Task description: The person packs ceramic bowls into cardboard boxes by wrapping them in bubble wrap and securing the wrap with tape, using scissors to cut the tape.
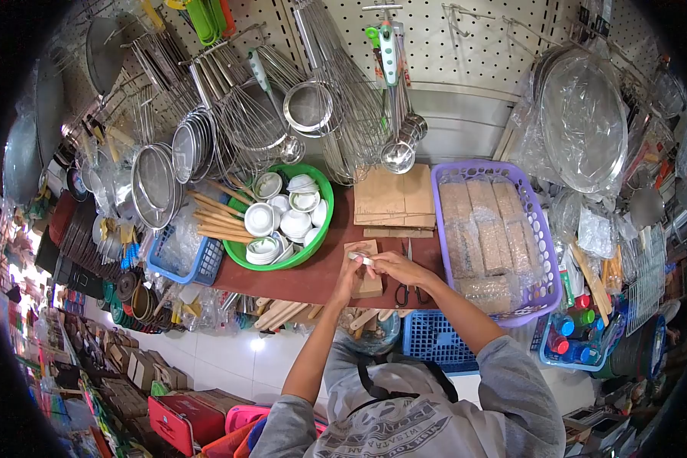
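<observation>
My left hand (349, 275) has its fingers closed round a small white object (362, 260), held up over the front of the brown table. From the other side, the fingers of my right hand (395, 266) pinch the same object. Its exact kind is too small to make out. Beneath my hands lies a small piece of brown cardboard (371, 287). Scissors (403, 293) with dark handles rest right beside it, under my right wrist. To the left, a green basin (322, 178) holds several small white bowls (295, 224).
A purple basket (555, 284) with bubble-wrapped bundles (487, 229) stands at the right. Flat brown cardboard sheets (394, 195) lie at the table's back. Whisks (256, 114), strainers (156, 183) and ladles (398, 155) hang overhead. A blue crate (435, 343) sits below the table edge.
</observation>
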Action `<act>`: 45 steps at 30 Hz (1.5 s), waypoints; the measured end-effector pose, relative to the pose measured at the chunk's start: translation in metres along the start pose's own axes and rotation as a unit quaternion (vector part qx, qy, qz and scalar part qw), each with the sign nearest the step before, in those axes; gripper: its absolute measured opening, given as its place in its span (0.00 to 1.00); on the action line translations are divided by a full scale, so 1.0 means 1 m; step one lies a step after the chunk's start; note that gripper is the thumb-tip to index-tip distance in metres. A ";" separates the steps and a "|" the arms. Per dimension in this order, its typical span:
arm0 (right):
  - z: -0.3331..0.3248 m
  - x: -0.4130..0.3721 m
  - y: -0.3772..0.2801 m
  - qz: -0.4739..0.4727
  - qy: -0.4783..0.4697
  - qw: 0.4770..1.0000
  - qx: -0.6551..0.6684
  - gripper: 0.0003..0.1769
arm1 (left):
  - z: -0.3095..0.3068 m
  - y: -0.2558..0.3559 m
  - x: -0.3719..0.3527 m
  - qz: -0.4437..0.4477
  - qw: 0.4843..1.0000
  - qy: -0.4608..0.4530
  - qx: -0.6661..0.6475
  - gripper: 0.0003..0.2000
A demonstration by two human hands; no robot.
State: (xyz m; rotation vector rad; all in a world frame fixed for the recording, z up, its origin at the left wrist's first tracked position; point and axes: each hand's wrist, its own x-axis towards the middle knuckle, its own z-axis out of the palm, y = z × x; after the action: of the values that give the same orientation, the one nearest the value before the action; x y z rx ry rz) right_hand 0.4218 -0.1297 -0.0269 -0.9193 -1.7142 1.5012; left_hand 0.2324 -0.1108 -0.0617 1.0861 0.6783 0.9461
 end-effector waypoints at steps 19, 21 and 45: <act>0.004 -0.007 -0.034 -0.106 0.118 0.956 -0.249 0.17 | 0.009 0.087 -0.011 0.180 0.863 0.020 0.472 0.12; 0.006 -0.008 -0.032 -0.108 0.114 0.950 -0.269 0.17 | 0.009 0.090 -0.012 0.192 0.853 0.014 0.485 0.13; 0.010 -0.010 -0.037 -0.149 0.106 0.933 -0.309 0.12 | 0.016 0.105 -0.021 0.152 0.858 -0.004 0.490 0.14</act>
State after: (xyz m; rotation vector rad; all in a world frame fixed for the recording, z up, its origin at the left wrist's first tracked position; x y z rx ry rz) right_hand 0.4156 -0.1468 0.0082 -1.0207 -2.0842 0.6370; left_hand 0.2047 -0.1194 0.0422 2.1505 1.0434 0.8487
